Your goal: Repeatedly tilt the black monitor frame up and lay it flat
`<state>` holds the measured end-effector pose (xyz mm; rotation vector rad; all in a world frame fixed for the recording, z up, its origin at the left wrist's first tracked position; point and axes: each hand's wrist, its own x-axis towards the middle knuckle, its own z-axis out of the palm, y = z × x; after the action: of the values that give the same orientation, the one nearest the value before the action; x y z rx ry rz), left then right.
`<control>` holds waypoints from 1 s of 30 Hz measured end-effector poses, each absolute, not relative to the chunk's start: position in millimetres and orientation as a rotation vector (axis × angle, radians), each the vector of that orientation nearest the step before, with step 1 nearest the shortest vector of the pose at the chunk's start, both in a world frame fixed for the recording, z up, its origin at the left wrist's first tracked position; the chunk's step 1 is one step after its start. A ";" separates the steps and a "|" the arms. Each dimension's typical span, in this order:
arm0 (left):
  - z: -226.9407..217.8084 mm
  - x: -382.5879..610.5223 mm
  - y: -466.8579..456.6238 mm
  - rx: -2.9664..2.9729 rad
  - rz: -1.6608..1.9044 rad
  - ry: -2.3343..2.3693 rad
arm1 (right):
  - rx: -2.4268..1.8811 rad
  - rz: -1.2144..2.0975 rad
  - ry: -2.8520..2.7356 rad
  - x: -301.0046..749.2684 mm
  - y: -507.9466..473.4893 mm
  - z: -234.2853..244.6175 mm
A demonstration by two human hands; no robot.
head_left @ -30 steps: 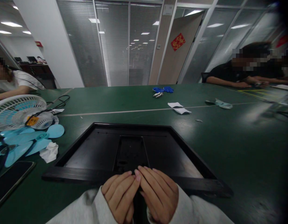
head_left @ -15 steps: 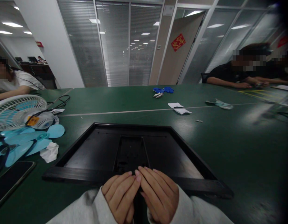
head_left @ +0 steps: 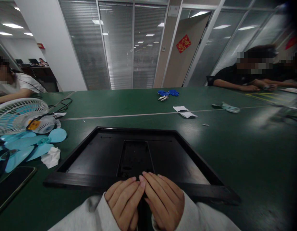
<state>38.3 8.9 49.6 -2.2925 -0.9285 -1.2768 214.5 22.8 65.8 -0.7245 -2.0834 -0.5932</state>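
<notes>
Likely a resting step — your left hand (head_left: 125, 200) and right hand (head_left: 165, 200) meet over the black panel's (head_left: 95, 157) near edge. I can't tell your grip — handling calls for parting fingertips.

Dim light falls from ceiling lamps (head_left: 12, 25), leaving pale glare on the table (head_left: 254, 160) and black panel (head_left: 136, 154). The right side looks blurred and stretched — its upper corner black.
</notes>
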 end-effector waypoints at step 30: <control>48.0 39.4 8.7 -2.295 -1.302 -0.928 | -0.739 -0.599 -2.085 215.5 22.3 65.9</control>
<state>39.4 8.7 48.0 -2.2949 -0.9284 -1.3018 215.5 22.3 65.9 -0.7389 -2.0851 -0.5987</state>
